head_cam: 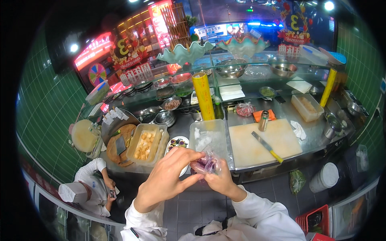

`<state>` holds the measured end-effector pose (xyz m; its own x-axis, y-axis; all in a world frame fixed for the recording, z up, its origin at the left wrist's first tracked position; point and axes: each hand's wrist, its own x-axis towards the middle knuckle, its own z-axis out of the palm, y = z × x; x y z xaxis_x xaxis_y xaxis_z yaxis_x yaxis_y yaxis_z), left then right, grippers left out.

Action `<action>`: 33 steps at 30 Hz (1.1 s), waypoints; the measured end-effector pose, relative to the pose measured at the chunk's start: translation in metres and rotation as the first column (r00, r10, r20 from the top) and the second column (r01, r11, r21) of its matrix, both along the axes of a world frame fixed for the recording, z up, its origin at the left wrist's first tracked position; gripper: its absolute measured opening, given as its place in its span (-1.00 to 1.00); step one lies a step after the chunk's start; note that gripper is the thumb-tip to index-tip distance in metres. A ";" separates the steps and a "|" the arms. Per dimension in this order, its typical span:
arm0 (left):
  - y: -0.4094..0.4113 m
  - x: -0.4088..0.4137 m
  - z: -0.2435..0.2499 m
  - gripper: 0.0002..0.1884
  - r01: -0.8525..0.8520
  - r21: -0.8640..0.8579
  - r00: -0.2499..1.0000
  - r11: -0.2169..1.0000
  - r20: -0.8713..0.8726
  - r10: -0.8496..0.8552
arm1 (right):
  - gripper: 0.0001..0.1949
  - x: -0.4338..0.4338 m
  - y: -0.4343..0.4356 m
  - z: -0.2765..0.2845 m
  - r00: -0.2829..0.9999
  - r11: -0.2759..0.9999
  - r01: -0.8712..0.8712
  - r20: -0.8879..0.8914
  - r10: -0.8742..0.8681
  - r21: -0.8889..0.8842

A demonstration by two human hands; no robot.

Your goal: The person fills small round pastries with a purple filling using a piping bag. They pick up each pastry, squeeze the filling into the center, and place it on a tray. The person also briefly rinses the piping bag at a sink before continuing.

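Both hands meet at the middle, in front of the counter's edge, around a clear plastic bag with purple contents (206,164). My left hand (169,174) pinches the bag's left side between thumb and fingers. On its right side, my right hand (221,180) grips the plastic, its fingers partly hidden. Just beyond the bag stands a translucent plastic tub (208,125) with white stuff in it. Behind my left hand lies a white oval plate (185,140) with purple-centred pieces on dark greens. What exactly the purple contents are cannot be told.
A white cutting board (241,150) holds a yellow-handled knife (267,147) and a steel shaker (264,120). Left are a tub of round yellowish pieces (144,146) and a round wooden board (113,144). A yellow roll (203,96) stands upright behind. A co-worker (92,186) stands at lower left.
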<state>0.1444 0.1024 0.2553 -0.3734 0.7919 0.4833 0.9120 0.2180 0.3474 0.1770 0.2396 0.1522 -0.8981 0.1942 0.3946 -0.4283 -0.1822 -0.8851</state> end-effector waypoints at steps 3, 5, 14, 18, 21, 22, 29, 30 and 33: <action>0.000 -0.007 -0.003 -0.74 0.042 -0.004 0.999 0.999 -0.009 -0.042 | -0.81 0.000 0.002 0.000 0.999 0.998 0.028 -0.034 -0.026 0.052; 0.000 -0.011 -0.005 -0.82 0.100 -0.017 0.994 0.995 -0.038 -0.101 | -0.80 -0.001 0.004 -0.003 0.996 0.995 0.052 -0.080 -0.046 0.081; 0.036 -0.004 -0.017 -0.92 0.023 0.100 0.998 0.995 0.057 -0.028 | -0.83 -0.007 0.008 -0.012 0.989 0.994 0.098 -0.112 -0.092 0.048; 0.037 -0.006 -0.013 -0.87 0.012 0.197 0.997 0.980 0.068 -0.026 | -0.85 -0.012 0.014 -0.018 0.984 0.996 0.074 -0.158 -0.081 -0.050; 0.020 -0.023 -0.041 -0.85 -0.135 0.439 0.942 0.888 0.335 -0.022 | -0.84 -0.009 0.027 -0.017 0.984 0.994 0.062 -0.162 -0.077 -0.095; 0.012 -0.022 -0.057 -0.86 -0.272 0.483 0.885 0.832 0.465 0.019 | -0.80 -0.010 0.036 -0.024 0.980 0.996 0.074 -0.181 -0.082 -0.049; -0.010 0.058 -0.196 -0.63 -0.532 0.295 0.257 0.794 0.949 -0.181 | -0.72 -0.012 0.024 -0.031 0.941 0.976 0.189 -0.262 -0.212 -0.110; 0.003 0.056 -0.201 -0.55 -0.527 0.379 0.110 0.761 0.918 -0.382 | -0.71 -0.015 0.022 -0.035 0.934 0.974 0.199 -0.278 -0.223 -0.110; 0.033 0.043 -0.198 -0.32 -0.609 0.529 -0.197 0.592 0.621 -0.758 | -0.68 -0.013 0.019 -0.039 0.930 0.976 0.208 -0.297 -0.217 -0.060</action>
<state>0.1875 0.1359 0.0573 -0.7796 0.6193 -0.0927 -0.5797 -0.6577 0.4809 0.1641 0.2591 0.1128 -0.6749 0.3819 0.6314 -0.7048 -0.0800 -0.7049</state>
